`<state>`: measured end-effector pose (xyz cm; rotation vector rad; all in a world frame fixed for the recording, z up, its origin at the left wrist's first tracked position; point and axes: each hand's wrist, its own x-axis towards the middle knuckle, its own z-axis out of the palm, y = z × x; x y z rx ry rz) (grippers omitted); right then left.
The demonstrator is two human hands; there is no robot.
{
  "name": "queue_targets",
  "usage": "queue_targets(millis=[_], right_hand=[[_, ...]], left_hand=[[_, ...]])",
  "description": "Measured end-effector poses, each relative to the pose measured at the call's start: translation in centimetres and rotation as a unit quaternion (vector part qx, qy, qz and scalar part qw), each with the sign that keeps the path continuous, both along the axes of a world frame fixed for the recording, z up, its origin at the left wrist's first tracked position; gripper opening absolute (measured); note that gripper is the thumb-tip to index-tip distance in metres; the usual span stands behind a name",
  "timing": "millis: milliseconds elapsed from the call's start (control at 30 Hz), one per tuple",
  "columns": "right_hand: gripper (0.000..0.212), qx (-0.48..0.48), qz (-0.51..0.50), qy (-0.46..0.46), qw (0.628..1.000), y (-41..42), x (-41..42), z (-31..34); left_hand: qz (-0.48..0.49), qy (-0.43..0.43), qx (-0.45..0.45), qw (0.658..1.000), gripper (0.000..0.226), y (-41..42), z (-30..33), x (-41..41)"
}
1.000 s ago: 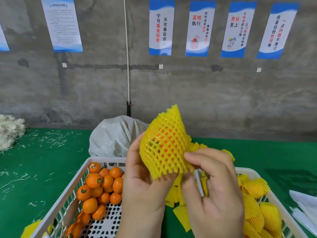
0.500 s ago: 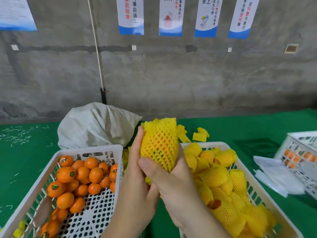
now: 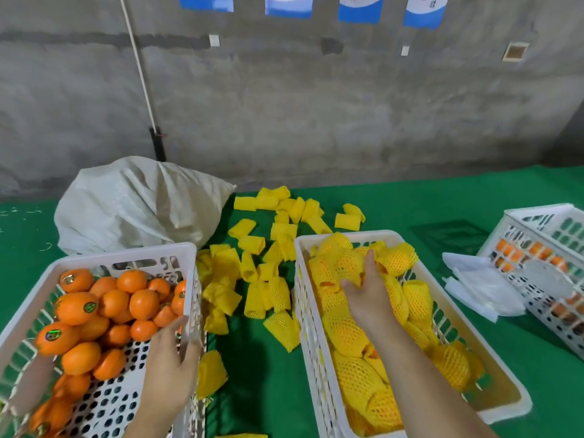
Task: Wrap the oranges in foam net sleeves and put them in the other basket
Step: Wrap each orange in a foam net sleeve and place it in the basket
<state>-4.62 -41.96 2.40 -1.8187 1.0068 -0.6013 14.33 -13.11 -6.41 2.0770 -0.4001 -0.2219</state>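
The right hand (image 3: 368, 295) reaches into the right basket (image 3: 512, 403) and lies on top of the wrapped fruit, its fingers loosely spread and bent down over a wrapped orange (image 3: 349, 263) near the basket's far end; the fingertips are sunk among the nets, so whether they grip it or merely rest on it cannot be told. The left hand (image 3: 172, 358) hangs over the right wall of the left basket (image 3: 126, 251), fingers relaxed and a little apart, their tips just beside the nearest bare oranges (image 3: 104, 308); it holds nothing that shows.

The wrapped oranges (image 3: 350, 339) fill the right basket almost from end to end, each in a yellow foam net with orange peel showing through the mesh and at the open ends. The bare oranges are heaped in the far and left parts of the left basket, several bearing small round stickers, and the perforated floor shows bare on its near right side.

Between the two baskets, on the green table (image 3: 262, 390), lies a loose scatter of empty foam net sleeves (image 3: 262, 270), flattened yellow tubes spreading toward the table's far edge. A pale woven sack (image 3: 136, 203) slumps behind the left basket at the far edge against the concrete wall. Toward the right edge stands a third basket (image 3: 543, 273) with orange fruit showing through its side, and a stack of clear plastic bags (image 3: 483, 289) lies between it and the right basket.
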Motion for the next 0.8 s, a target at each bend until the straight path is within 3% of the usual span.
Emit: queue_targets(millis=[100, 167, 233, 300, 367, 433, 500, 567, 633, 700, 800], right_hand=[[0.060, -0.114, -0.033, 0.135, 0.984, -3.5, 0.7, -2.0], [0.065, -0.147, -0.020, 0.206, 0.967, -4.1, 1.6, -2.8], [0.081, -0.155, -0.032, 0.248, 0.956, -3.4, 2.7, -3.2], [0.096, -0.167, -0.090, 0.196, 0.962, -1.6, 3.6, -3.5], [0.104, -0.238, -0.104, 0.121, 0.958, 0.6, 4.4, -3.6], [0.102, -0.345, -0.043, 0.105, 0.932, 2.3, 5.1, -3.6], [0.093, -0.407, 0.039, 0.143, 0.901, 3.6, 6.2, -4.1], [0.077, -0.401, 0.127, 0.186, 0.888, 5.1, 7.2, -5.2], [0.067, -0.401, 0.261, 0.241, 0.844, 7.2, 7.9, -7.0], [0.067, -0.370, 0.401, 0.310, 0.779, 9.3, 8.7, -9.1], [0.066, -0.295, 0.529, 0.400, 0.688, 12.0, 10.3, -11.7]], left_hand=[[0.057, 0.171, -0.023, 0.983, 0.040, 0.3, -1.3, 0.1], [0.054, 0.207, -0.008, 0.977, 0.037, 0.3, -1.7, 0.4], [0.052, 0.225, -0.012, 0.973, 0.053, 0.5, -2.1, 0.5], [0.054, 0.235, -0.014, 0.970, 0.064, 0.6, -2.5, 0.9], [0.045, 0.235, -0.010, 0.971, 0.060, 0.7, -2.6, 1.9], [0.031, 0.181, 0.041, 0.982, 0.047, 0.8, -2.8, 3.1], [-0.017, 0.128, 0.183, 0.975, 0.047, 1.1, -3.6, 4.2], [-0.096, 0.099, 0.374, 0.917, 0.069, 1.5, -4.0, 4.9], [-0.173, 0.102, 0.486, 0.850, 0.086, 2.0, -4.2, 4.8], [-0.216, 0.139, 0.509, 0.821, 0.081, 2.5, -4.4, 4.1], [-0.203, 0.241, 0.484, 0.816, 0.058, 2.9, -4.9, 2.8]])
